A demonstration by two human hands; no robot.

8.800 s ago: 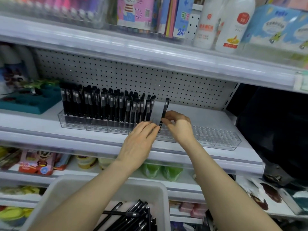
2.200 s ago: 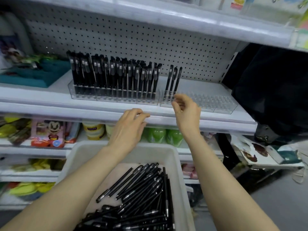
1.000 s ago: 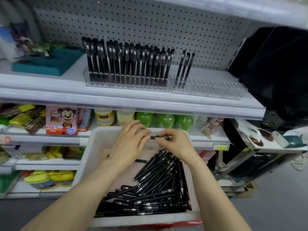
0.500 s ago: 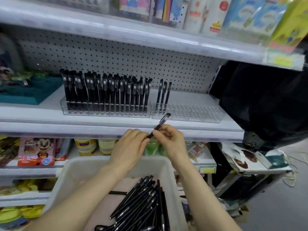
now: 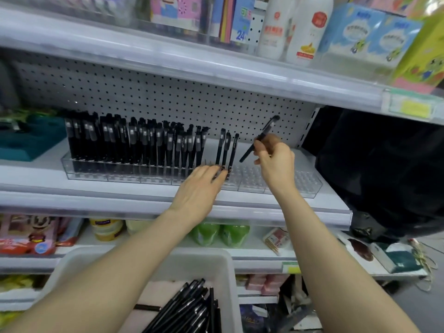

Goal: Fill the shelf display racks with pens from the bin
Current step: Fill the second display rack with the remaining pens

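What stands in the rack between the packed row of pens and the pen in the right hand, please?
Three separate pens stand there in the clear rack, with the left hand at their bases, as the head view shows.

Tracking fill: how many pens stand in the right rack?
3, side by side at its left end: left pen, middle pen, right pen. Left hand hides their bases.
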